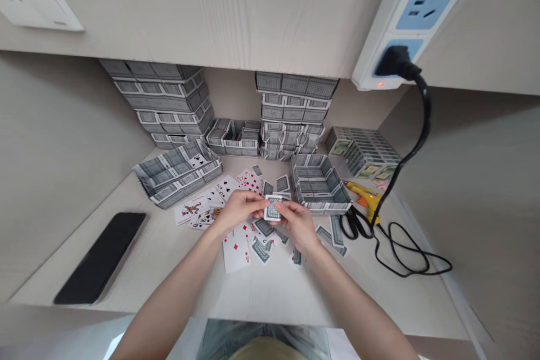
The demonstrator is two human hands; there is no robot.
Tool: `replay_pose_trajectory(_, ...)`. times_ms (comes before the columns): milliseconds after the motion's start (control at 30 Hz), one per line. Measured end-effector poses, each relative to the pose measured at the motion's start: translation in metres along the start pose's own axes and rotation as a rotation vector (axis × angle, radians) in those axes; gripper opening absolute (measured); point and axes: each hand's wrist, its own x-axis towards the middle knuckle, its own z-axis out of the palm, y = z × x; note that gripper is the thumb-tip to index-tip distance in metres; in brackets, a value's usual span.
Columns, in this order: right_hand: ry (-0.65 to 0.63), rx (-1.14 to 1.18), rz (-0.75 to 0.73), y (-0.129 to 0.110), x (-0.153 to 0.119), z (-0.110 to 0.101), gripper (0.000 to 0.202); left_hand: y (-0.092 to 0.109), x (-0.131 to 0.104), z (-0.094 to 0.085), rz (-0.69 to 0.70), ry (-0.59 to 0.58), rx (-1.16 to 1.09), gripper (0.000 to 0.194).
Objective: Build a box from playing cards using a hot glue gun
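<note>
A small card piece [273,208] with a grey patterned back is held between my two hands, over the middle of the table. My left hand [240,208] pinches its left edge, and my right hand [298,222] grips its right side with the thumb on top. Under and around the hands lie loose playing cards, some face up, like the ace of diamonds [236,252], and several small grey-backed pieces [260,250]. Left of them a joker card [192,209] lies face up. The fingers beneath the piece are partly hidden.
Open boxes built of cards stand at left [181,180] and right [320,185], with tall card stacks [293,112] behind. A black phone [101,259] lies at left. Black scissors [355,224], a yellow glue gun [366,200] and its cable are at right, below a power strip [415,17].
</note>
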Motion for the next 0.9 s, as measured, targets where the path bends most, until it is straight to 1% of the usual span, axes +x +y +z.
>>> replay_pose_trajectory(400, -0.001, -0.011, -0.024, -0.0012, -0.0002, 0.0005, 0.025, 0.0003, 0.0008, 0.0022, 0.038, -0.028, -0.004, 0.026)
replay_pose_trajectory(567, 0.013, -0.025, -0.031, -0.0017, -0.0012, 0.0009, 0.025, 0.0006, -0.0009, 0.0045, 0.061, -0.097, -0.002, 0.032)
replay_pose_trajectory(767, 0.022, -0.029, -0.051, -0.0049, -0.0022, 0.0014, 0.025, -0.0003, -0.0036, 0.0064, 0.049, -0.188, 0.108, 0.038)
replay_pose_trajectory(900, 0.03, -0.021, -0.045, -0.0072, -0.0028, 0.0016, 0.025, -0.0033, -0.0036, 0.007, 0.107, -0.182, 0.183, 0.039)
